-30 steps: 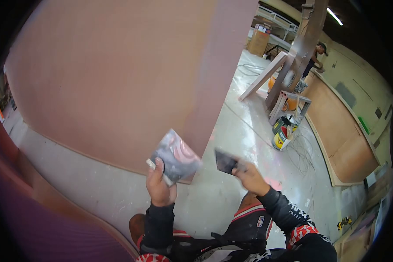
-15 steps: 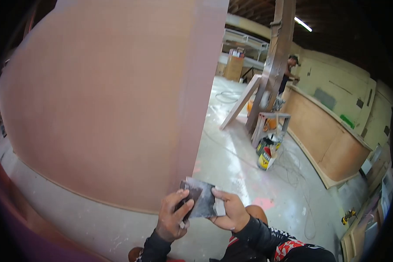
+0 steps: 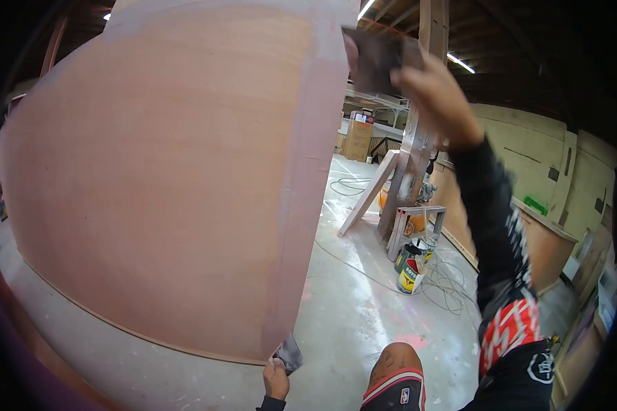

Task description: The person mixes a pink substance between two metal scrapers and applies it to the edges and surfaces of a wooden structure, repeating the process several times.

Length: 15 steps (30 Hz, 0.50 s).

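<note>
A large, curved, pinkish-brown panel (image 3: pixel 164 185) fills the left of the view, with a smeared band of filler (image 3: pixel 307 157) down its right edge. Raised high beside the top of that edge, my right hand (image 3: pixel 440 96) is closed on a dark, flat filler spreader (image 3: pixel 376 60), blurred by motion. Down at the panel's lower right corner, my left hand (image 3: pixel 276 381) grips a grey, smeared filler spreader (image 3: pixel 290 353) that overlaps the corner in this view.
A tin with a yellow label (image 3: pixel 409 277) stands beside a small step stool (image 3: pixel 417 229). Behind them, a plank (image 3: pixel 369 195) leans on a post (image 3: pixel 408 171). Cable (image 3: pixel 445 291) lies on the floor. A long wooden curved piece (image 3: pixel 545 250) stands to the right.
My hands have parted: the right rose with the dark spreader to the panel's top edge, the left moved down with the grey one. The view has shifted and the panel's upper part shows more.
</note>
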Each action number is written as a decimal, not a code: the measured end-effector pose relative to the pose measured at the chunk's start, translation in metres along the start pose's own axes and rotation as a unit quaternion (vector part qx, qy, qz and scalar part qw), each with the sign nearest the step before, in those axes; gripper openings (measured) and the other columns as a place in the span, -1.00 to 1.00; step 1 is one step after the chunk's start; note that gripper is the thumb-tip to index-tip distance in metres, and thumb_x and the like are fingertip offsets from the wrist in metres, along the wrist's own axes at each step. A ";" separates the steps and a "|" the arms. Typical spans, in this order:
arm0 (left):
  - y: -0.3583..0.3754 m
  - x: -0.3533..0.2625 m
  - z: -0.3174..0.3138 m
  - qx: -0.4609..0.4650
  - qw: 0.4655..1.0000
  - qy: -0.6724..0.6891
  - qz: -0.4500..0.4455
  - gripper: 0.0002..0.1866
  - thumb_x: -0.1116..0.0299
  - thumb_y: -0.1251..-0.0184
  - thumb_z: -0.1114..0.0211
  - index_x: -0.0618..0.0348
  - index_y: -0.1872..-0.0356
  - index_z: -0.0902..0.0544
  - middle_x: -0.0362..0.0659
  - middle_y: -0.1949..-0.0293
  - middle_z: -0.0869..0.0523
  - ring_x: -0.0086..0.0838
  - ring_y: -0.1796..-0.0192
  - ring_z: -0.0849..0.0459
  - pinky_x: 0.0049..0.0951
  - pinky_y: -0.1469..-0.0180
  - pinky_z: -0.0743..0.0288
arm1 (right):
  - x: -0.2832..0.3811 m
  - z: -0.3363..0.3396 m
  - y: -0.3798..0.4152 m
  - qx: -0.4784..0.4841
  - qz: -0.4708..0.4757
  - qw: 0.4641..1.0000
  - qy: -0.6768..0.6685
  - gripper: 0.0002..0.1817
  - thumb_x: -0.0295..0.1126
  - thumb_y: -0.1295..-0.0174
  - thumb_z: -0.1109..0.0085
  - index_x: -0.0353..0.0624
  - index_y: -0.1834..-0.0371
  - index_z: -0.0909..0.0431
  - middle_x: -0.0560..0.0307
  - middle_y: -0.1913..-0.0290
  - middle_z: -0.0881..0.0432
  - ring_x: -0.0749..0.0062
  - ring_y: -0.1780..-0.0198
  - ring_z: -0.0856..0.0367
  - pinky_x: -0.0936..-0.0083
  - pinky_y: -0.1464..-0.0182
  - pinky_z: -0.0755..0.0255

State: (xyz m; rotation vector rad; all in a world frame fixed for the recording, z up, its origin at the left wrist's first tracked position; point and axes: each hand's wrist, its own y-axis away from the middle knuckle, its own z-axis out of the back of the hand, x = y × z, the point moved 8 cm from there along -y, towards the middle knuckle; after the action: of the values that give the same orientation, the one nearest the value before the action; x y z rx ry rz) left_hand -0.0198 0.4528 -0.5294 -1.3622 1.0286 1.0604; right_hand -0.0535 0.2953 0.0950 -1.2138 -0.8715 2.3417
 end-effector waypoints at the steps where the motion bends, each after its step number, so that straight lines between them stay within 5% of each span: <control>1: 0.002 0.031 -0.005 0.018 0.996 -0.025 0.080 -0.47 0.04 -0.57 0.10 0.36 -0.09 -0.55 0.16 0.08 -0.68 -0.09 0.02 -0.66 -0.26 -0.07 -0.44 | -0.057 -0.008 -0.019 0.035 -0.211 0.966 -0.143 -0.77 -0.52 -0.20 -0.10 -0.26 0.08 -0.55 0.16 0.28 -0.57 0.58 0.28 -0.52 0.46 0.30 -0.43; 2: 0.002 0.052 -0.011 0.017 0.996 -0.024 0.079 -0.47 0.04 -0.57 0.10 0.36 -0.09 -0.55 0.16 0.08 -0.68 -0.09 0.02 -0.66 -0.26 -0.07 -0.44 | -0.091 -0.009 -0.037 0.093 -0.305 0.947 -0.050 -0.66 -0.51 -0.18 -0.10 -0.27 -0.05 -0.54 0.16 0.24 -0.60 0.59 0.26 -0.52 0.51 0.28 -0.44; 3: 0.001 0.070 -0.017 -0.004 0.998 0.017 0.054 -0.47 0.03 -0.57 0.10 0.37 -0.07 -0.55 0.17 0.10 -0.68 -0.08 0.02 -0.66 -0.24 -0.05 -0.44 | -0.108 -0.016 -0.066 0.119 -0.177 0.977 0.027 -0.52 -0.52 -0.10 -0.09 -0.23 -0.18 -0.51 0.06 0.09 -0.64 0.41 0.12 -0.61 0.43 0.08 -0.51; 4: 0.001 0.079 -0.018 -0.025 0.998 0.059 0.029 -0.47 0.02 -0.56 0.09 0.38 -0.05 -0.54 0.17 0.11 -0.68 -0.06 0.02 -0.66 -0.22 -0.04 -0.44 | -0.061 -0.004 -0.087 0.098 -0.122 0.984 0.080 -0.46 -0.65 -0.04 0.04 -0.25 -0.17 -0.54 -0.25 0.01 -0.65 0.02 -0.03 -0.63 0.27 -0.12 -0.46; 11: -0.007 0.091 -0.018 -0.038 0.998 0.012 0.055 -0.46 0.00 -0.57 0.10 0.38 0.05 -0.56 0.14 0.20 -0.68 -0.08 0.08 -0.65 -0.20 0.01 -0.44 | -0.095 -0.051 -0.103 0.170 -0.102 0.953 0.229 -0.45 -0.58 -0.02 -0.01 -0.27 -0.18 -0.53 -0.28 -0.02 -0.64 -0.05 -0.04 -0.63 0.24 -0.14 -0.47; 13: -0.001 0.075 -0.014 -0.022 0.997 0.014 0.071 -0.37 -0.10 -0.55 0.07 0.44 0.11 -0.57 0.01 0.28 -0.64 -0.32 0.19 -0.55 -0.30 0.04 -0.43 | -0.084 -0.041 -0.099 0.104 -0.081 0.963 0.234 -0.48 -0.56 0.00 -0.03 -0.28 -0.13 -0.55 -0.25 -0.07 -0.60 -0.09 -0.10 -0.58 0.22 -0.19 -0.44; 15: 0.000 0.062 -0.011 -0.037 0.998 0.018 0.047 -0.43 -0.05 -0.56 0.08 0.40 0.20 -0.55 -0.01 0.38 -0.59 -0.29 0.28 -0.53 -0.27 0.14 -0.41 | -0.072 -0.040 -0.092 0.096 -0.080 0.967 0.224 -0.51 -0.55 0.01 -0.03 -0.28 -0.08 -0.57 -0.22 -0.09 -0.57 -0.08 -0.14 -0.54 0.23 -0.22 -0.42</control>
State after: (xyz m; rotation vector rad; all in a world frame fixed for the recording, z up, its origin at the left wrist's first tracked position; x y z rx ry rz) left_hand -0.0049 0.4412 -0.5896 -1.4082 1.0988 1.1581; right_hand 0.0239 0.3370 0.1818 -1.4472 -0.5499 1.8649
